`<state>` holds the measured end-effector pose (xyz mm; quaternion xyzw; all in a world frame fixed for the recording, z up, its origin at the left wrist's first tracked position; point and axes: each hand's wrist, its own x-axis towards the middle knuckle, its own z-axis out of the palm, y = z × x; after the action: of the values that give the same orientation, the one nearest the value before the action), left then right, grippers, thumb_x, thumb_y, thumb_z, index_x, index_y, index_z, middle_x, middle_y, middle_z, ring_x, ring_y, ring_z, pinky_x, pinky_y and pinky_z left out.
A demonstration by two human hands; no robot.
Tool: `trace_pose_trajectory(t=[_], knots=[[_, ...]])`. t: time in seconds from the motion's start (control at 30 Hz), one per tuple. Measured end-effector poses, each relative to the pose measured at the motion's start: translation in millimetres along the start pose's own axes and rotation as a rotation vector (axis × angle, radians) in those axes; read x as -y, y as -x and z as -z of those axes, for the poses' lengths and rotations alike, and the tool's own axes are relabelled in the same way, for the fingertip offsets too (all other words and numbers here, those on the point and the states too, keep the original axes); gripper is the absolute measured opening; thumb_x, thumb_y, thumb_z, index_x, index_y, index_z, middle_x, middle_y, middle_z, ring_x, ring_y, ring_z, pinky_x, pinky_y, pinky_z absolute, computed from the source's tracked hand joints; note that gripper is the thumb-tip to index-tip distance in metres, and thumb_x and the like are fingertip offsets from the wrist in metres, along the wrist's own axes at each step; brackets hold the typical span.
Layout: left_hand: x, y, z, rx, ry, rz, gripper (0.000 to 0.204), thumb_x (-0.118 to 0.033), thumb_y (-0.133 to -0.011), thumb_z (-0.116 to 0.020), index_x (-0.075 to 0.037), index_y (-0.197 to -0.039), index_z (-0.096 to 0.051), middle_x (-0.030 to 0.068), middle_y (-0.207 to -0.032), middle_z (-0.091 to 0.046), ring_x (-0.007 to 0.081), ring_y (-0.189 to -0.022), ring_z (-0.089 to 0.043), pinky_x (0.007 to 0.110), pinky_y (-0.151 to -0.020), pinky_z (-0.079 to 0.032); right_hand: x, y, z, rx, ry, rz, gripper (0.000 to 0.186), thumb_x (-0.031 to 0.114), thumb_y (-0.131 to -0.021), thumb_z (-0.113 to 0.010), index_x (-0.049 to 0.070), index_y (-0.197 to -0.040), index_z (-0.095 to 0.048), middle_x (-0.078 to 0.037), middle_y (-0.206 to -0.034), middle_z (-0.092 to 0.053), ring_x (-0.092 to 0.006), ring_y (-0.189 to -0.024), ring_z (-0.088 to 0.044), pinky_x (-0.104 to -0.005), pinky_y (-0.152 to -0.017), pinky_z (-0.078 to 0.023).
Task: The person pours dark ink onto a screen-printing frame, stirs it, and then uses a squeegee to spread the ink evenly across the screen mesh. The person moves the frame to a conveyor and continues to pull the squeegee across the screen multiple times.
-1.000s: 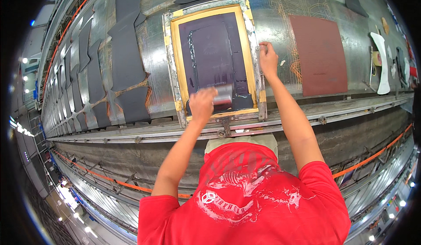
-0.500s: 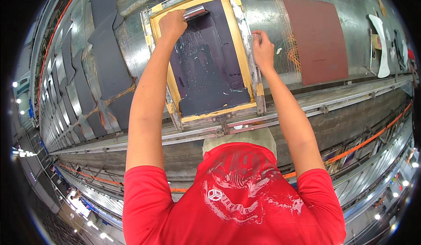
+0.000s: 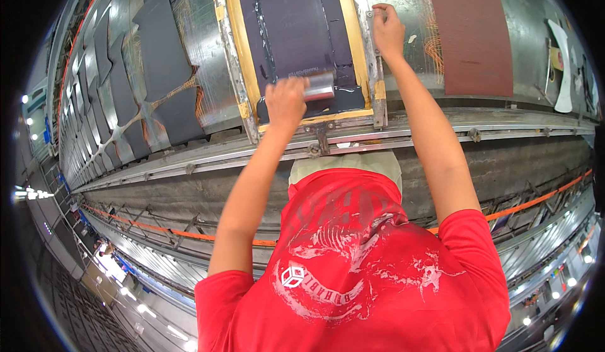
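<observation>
A screen printing frame (image 3: 377,68) with yellow tape along its inner edges lies on the metal table. My left hand (image 3: 286,105) is closed around a squeegee (image 3: 322,86) with a shiny metal body, low on the dark purple mesh (image 3: 291,30). Dark ink (image 3: 350,102) pools beside and below the squeegee, at the near end of the screen. Pale ink streaks outline a long rectangle farther up. At the frame's right rail, my right hand (image 3: 390,35) has its fingers curled onto the outer edge.
Right of the frame lies a reddish-brown sheet (image 3: 474,37). Dark grey sheets (image 3: 165,43) stretch in a row to the left. A metal rail (image 3: 435,132) runs along the table's near edge. A white curved tool (image 3: 561,68) sits at far right.
My left hand has pulled the squeegee from the screen's far end toward me, sweeping the ink down. My right hand stays at the right rail. The whole view has shifted slightly.
</observation>
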<state>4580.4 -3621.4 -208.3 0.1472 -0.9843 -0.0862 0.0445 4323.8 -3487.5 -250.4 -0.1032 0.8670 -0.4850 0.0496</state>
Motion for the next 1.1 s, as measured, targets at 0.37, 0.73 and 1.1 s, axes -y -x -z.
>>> trace_pose_trajectory(t=[0.37,0.73,1.1], knots=[[-16,46,-11,-0.166,0.024,-0.001,0.012,-0.010,-0.081,-0.068,-0.015,-0.092,-0.069,-0.0052,-0.091,-0.068,0.0153,-0.085,-0.063,0.035,-0.069,-0.039,0,0,-2,0.026,0.018,-0.046,0.024,0.029,-0.095,-0.052,0.013,-0.107,-0.066,-0.020,-0.074,-0.067,-0.0408,-0.077,-0.066,-0.0491,-0.074,-0.049],[-7,28,5,-0.132,0.162,-0.014,0.024,-0.001,-0.072,-0.068,-0.014,-0.092,-0.067,-0.0025,-0.092,-0.067,0.0205,-0.085,-0.063,0.038,-0.071,-0.041,-1,-2,-4,-0.013,0.015,-0.032,0.024,0.028,-0.096,-0.051,0.014,-0.109,-0.065,-0.019,-0.076,-0.069,-0.0413,-0.079,-0.067,-0.0485,-0.074,-0.050],[103,-213,14,-0.142,0.069,0.048,0.026,-0.015,-0.079,-0.064,-0.017,-0.104,-0.072,0.0108,-0.093,-0.072,0.0345,-0.087,-0.068,0.047,-0.076,-0.052,10,2,0,0.042,-0.009,-0.074,0.021,0.027,-0.096,-0.054,0.011,-0.106,-0.065,-0.018,-0.062,-0.060,-0.0357,-0.061,-0.063,-0.0456,-0.063,-0.046]])
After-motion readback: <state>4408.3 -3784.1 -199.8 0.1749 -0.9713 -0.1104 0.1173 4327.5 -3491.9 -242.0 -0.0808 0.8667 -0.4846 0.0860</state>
